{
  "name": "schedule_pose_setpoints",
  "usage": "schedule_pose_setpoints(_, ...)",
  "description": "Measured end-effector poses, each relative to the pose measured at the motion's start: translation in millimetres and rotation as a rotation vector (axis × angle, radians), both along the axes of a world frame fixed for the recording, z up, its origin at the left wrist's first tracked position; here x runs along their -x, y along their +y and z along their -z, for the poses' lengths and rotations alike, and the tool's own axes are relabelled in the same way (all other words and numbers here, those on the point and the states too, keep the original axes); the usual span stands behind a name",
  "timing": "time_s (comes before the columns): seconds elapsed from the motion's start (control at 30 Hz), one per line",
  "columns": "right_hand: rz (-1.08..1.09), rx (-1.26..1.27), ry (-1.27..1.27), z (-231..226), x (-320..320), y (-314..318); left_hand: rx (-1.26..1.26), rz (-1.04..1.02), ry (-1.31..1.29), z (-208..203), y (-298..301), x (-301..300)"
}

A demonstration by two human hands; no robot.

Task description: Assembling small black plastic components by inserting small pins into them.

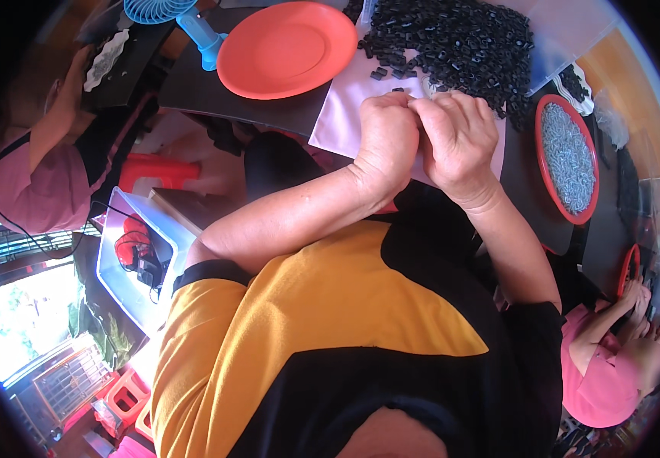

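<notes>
Yellow-and-black shirt fills the near view; above it the left hand (386, 141) and right hand (457, 137) press together, fingers curled shut, likely pinching 1 small black part between them, though what they hold cannot be told. Just beyond lies the heap of black parts (452, 46) on a pale sheet (345, 114). An empty orange plate (286, 48) sits left; a red tray (568, 156) holds grey metal pieces.
</notes>
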State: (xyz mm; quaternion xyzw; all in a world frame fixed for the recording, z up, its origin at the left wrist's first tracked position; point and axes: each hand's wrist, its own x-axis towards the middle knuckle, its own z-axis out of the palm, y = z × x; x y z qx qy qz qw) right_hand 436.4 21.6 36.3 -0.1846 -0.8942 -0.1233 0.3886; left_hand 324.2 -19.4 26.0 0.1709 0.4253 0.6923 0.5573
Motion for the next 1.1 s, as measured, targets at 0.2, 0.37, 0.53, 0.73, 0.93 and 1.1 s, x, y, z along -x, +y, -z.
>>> schedule_pose_setpoints(0.2, -0.074, 0.056, 0.098, -4, -5, 9, -0.042, 0.107, 0.277, -7, -4, 6)
schedule_pose_setpoints(0.37, -0.132, 0.1, 0.174, 1, -9, 16, 0.003, 0.321, 0.326, -10, 2, 20)
schedule_pose_setpoints(0.53, -0.152, 0.085, 0.217, 11, -6, 20, -0.011, 0.273, 0.282, -5, 0, 16)
schedule_pose_setpoints(0.73, -0.187, 0.142, 0.216, 10, -8, 21, -0.056, 0.239, 0.289, 1, -2, 18)
schedule_pose_setpoints(0.93, -0.137, 0.619, 0.301, -2, -14, 18, -0.036, 0.254, 0.296, 3, -5, 16)
schedule_pose_setpoints(1.1, -0.149, 0.666, 0.192, -14, -16, 23, -0.042, 0.26, 0.311, 6, -9, 14)
